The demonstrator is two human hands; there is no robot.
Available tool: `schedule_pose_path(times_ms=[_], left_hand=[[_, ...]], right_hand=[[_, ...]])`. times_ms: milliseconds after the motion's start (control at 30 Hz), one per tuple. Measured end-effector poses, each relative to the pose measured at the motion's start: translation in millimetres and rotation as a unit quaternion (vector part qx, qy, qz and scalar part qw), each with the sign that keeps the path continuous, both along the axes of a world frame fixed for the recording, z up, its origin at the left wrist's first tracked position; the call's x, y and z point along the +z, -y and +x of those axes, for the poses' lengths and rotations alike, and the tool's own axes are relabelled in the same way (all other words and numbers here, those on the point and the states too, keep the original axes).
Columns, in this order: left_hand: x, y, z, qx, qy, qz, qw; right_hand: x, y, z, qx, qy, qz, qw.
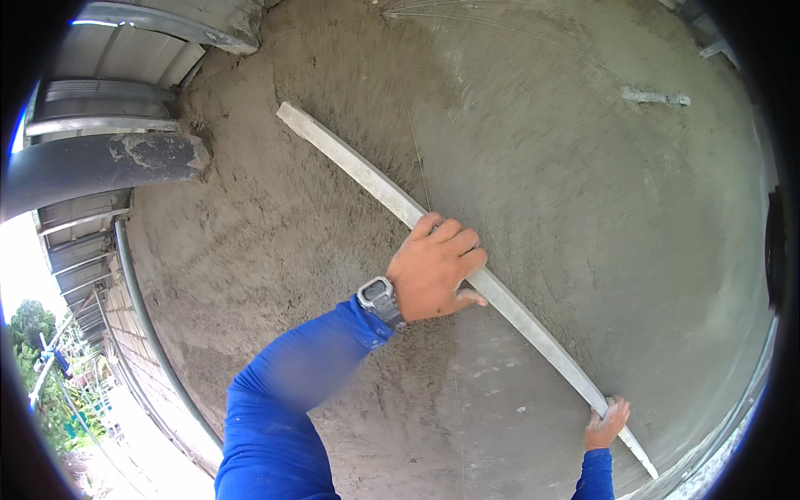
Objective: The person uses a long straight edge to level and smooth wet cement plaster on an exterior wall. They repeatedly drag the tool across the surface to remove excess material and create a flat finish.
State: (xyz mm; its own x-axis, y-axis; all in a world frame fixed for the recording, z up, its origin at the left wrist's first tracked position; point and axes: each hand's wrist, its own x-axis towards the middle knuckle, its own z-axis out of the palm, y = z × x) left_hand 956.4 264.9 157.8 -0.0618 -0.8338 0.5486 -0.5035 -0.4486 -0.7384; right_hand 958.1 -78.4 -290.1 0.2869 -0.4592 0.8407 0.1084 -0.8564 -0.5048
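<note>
A long pale straightedge (358, 173), smeared with dried mortar, slants across the plastered wall (533, 192) from upper left to lower right. My left hand (437, 267), with a grey watch (378, 297) on the wrist, is closed over the bar near its middle, fingers over the top edge and thumb below. Lower down, my right hand (608, 422) grips the bar near its lower right end. Left of the bar the plaster is darker and rough; to the right it looks smoother and greyer. The bar lies against or very close to the wall.
A thick dark pipe (100, 171) meets the wall at the left, below metal roof sheets (125, 62). A thin grey pipe (150, 308) runs down the left edge. A small mortar-covered piece (656, 97) sticks to the wall at upper right. Trees (33, 325) show outside.
</note>
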Motion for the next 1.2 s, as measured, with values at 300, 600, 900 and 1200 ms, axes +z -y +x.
schedule_pose_path(times_ms=[300,600,900,1200], left_hand=[[268.6,-126.2,2.1,0.223,0.128,-0.427,0.867],[295.2,-133.3,34.0,0.339,0.114,-0.347,0.867],[284.5,-125.7,44.7,0.219,0.268,-0.408,0.845],[131.0,-72.4,-10.7,0.027,0.058,-0.009,0.998]], right_hand=[[-1.8,5.7,-0.1,0.017,0.029,-0.017,0.999],[-11.2,11.1,2.5,0.009,0.039,-0.020,0.999],[-0.9,10.3,-0.6,-0.006,0.035,-0.021,0.999],[-1.0,13.3,-5.2,-0.024,0.027,-0.032,0.999]])
